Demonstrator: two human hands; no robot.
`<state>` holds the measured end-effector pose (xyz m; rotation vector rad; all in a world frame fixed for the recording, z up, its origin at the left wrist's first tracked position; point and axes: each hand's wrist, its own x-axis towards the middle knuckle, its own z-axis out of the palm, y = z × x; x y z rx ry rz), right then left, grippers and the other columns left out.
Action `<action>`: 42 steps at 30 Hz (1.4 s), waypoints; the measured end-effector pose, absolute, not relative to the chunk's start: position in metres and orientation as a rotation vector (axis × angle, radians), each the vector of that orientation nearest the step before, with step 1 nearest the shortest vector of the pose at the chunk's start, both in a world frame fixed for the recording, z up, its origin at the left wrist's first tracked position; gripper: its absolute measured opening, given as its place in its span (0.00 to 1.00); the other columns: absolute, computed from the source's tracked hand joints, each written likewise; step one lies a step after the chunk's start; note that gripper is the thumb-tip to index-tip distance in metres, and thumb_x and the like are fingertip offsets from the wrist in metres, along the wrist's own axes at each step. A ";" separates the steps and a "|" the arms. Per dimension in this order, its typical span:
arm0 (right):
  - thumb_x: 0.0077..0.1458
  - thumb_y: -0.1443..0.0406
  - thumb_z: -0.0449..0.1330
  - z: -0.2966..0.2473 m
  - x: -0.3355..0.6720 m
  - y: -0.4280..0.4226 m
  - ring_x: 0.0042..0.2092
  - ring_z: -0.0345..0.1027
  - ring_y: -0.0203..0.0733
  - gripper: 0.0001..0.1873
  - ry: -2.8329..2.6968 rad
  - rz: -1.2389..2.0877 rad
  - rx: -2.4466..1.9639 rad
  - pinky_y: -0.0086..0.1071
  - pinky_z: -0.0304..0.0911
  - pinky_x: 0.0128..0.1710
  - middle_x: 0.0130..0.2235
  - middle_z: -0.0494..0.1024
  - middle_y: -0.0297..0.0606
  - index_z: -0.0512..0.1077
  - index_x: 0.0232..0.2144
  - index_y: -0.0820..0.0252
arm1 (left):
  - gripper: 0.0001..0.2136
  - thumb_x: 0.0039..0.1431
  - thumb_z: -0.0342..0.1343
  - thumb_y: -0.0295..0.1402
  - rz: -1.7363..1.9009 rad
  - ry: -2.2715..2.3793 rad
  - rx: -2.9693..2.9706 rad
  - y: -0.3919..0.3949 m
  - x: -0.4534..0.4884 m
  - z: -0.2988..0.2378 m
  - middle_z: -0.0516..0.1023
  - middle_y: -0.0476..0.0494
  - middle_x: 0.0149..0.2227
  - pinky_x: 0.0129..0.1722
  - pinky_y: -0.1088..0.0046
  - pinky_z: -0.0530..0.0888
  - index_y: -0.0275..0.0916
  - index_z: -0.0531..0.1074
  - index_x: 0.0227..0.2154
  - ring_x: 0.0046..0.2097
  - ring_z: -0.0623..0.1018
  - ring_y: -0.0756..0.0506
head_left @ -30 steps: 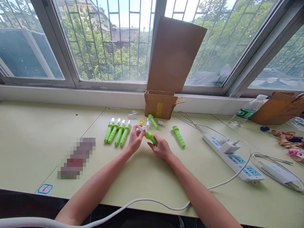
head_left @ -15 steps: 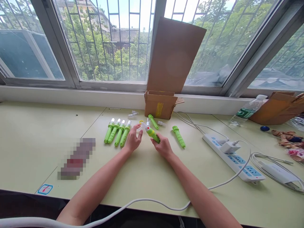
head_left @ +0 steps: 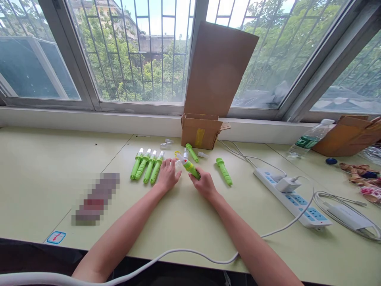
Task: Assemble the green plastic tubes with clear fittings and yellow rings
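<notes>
My right hand (head_left: 205, 183) is wrapped round the lower end of a green ribbed tube (head_left: 191, 168) with a yellow ring, a red spot and a clear tip. The tube slants up to the left. My left hand (head_left: 168, 176), fingers spread and thumb apart, rests by the tube's tip and holds nothing that I can see. Just left of it lie several green tubes with clear caps (head_left: 149, 167), side by side. Behind the hands are a yellow ring (head_left: 177, 153), a green tube (head_left: 192, 153) and small clear parts, partly hidden. Another green tube (head_left: 224, 171) lies to the right.
A cardboard box (head_left: 199, 133) stands at the back against the sill. Clear plastic pieces (head_left: 166, 143) lie left of it. On the right are a power strip (head_left: 291, 198) with cables and a tilted water bottle (head_left: 309, 140). A white cable (head_left: 178, 251) crosses the front edge.
My left hand has drawn slightly back from the tube's tip and turned with its back upward, fingers now more stretched out. My right hand and the tube have barely moved.
</notes>
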<state>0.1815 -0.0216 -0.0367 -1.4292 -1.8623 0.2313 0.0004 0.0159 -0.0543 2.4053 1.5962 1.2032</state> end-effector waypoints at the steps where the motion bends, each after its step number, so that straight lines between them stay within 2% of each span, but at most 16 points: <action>1: 0.53 0.57 0.54 -0.037 0.182 -0.021 0.25 0.63 0.40 0.10 -1.861 0.232 -1.429 0.30 0.58 0.27 0.23 0.71 0.34 0.68 0.31 0.56 | 0.23 0.51 0.57 0.34 1.193 1.598 2.407 0.015 0.000 -0.054 0.68 0.36 0.47 0.51 0.57 0.64 0.39 0.61 0.51 0.51 0.68 0.35; 5: 0.53 0.57 0.54 -0.036 0.181 -0.022 0.24 0.63 0.40 0.10 -1.860 0.234 -1.433 0.30 0.58 0.27 0.23 0.71 0.34 0.68 0.31 0.56 | 0.17 0.55 0.53 0.29 1.156 1.535 2.369 0.014 0.000 -0.050 0.73 0.39 0.42 0.46 0.61 0.66 0.41 0.64 0.49 0.45 0.72 0.39; 8: 0.53 0.58 0.53 -0.035 0.182 -0.023 0.24 0.62 0.40 0.09 -1.867 0.224 -1.434 0.30 0.57 0.27 0.24 0.71 0.34 0.68 0.31 0.56 | 0.12 0.60 0.49 0.34 1.338 1.474 2.261 0.012 0.000 -0.044 0.74 0.39 0.41 0.44 0.63 0.67 0.41 0.64 0.47 0.43 0.74 0.40; 11: 0.53 0.58 0.53 -0.035 0.182 -0.023 0.25 0.62 0.40 0.09 -1.869 0.211 -1.433 0.29 0.56 0.27 0.24 0.72 0.35 0.69 0.32 0.56 | 0.12 0.63 0.45 0.40 1.560 1.466 2.005 0.009 -0.001 -0.035 0.74 0.41 0.38 0.37 0.67 0.68 0.41 0.64 0.44 0.34 0.74 0.44; 14: 0.52 0.59 0.54 -0.036 0.183 -0.022 0.25 0.62 0.40 0.09 -1.877 0.201 -1.439 0.29 0.56 0.27 0.24 0.71 0.34 0.69 0.33 0.57 | 0.13 0.64 0.42 0.43 1.713 1.516 1.709 0.008 -0.005 -0.027 0.69 0.49 0.25 0.29 0.71 0.65 0.40 0.63 0.42 0.25 0.69 0.47; 17: 0.52 0.59 0.54 -0.037 0.184 -0.022 0.24 0.61 0.39 0.09 -1.890 0.186 -1.452 0.29 0.56 0.27 0.24 0.71 0.34 0.69 0.33 0.57 | 0.14 0.64 0.41 0.46 1.865 1.493 1.488 0.010 -0.008 -0.023 0.61 0.54 0.20 0.24 0.73 0.60 0.40 0.60 0.41 0.20 0.63 0.50; 22: 0.52 0.60 0.54 -0.037 0.186 -0.020 0.24 0.60 0.38 0.09 -1.910 0.138 -1.470 0.28 0.54 0.26 0.23 0.70 0.33 0.70 0.32 0.58 | 0.15 0.64 0.41 0.48 2.013 1.425 1.370 0.013 -0.013 -0.021 0.59 0.54 0.21 0.23 0.73 0.58 0.40 0.59 0.37 0.20 0.60 0.51; 28: 0.53 0.60 0.56 -0.035 0.185 -0.023 0.26 0.65 0.40 0.09 -1.995 0.102 -1.455 0.29 0.55 0.27 0.25 0.75 0.35 0.72 0.33 0.56 | 0.14 0.63 0.42 0.46 1.932 1.350 1.517 0.010 -0.010 -0.021 0.58 0.55 0.19 0.21 0.75 0.56 0.40 0.61 0.35 0.19 0.59 0.52; 33: 0.56 0.61 0.55 -0.032 0.182 -0.027 0.34 0.70 0.43 0.14 -2.080 0.096 -1.348 0.30 0.58 0.31 0.38 0.79 0.36 0.70 0.46 0.50 | 0.12 0.62 0.46 0.42 1.749 1.255 1.707 0.004 -0.005 -0.023 0.62 0.55 0.19 0.20 0.78 0.57 0.39 0.64 0.33 0.19 0.61 0.53; 36: 0.55 0.62 0.56 -0.032 0.181 -0.027 0.37 0.71 0.44 0.17 -2.086 0.131 -1.287 0.31 0.61 0.35 0.41 0.78 0.38 0.68 0.49 0.51 | 0.11 0.60 0.48 0.41 1.736 1.243 1.692 0.004 -0.005 -0.023 0.62 0.55 0.18 0.20 0.78 0.57 0.39 0.65 0.31 0.18 0.61 0.54; 39: 0.52 0.62 0.59 -0.034 0.180 -0.026 0.36 0.70 0.43 0.18 -2.044 0.139 -1.232 0.33 0.63 0.36 0.41 0.75 0.42 0.66 0.46 0.57 | 0.11 0.58 0.50 0.42 1.770 1.264 1.610 0.007 -0.008 -0.023 0.62 0.56 0.17 0.19 0.78 0.58 0.39 0.64 0.30 0.18 0.62 0.53; 42: 0.50 0.63 0.60 -0.035 0.178 -0.026 0.33 0.68 0.41 0.12 -2.024 0.108 -1.208 0.32 0.63 0.34 0.37 0.72 0.41 0.66 0.38 0.59 | 0.11 0.57 0.51 0.43 1.793 1.283 1.528 0.009 -0.010 -0.022 0.62 0.56 0.17 0.19 0.78 0.59 0.39 0.65 0.30 0.18 0.62 0.53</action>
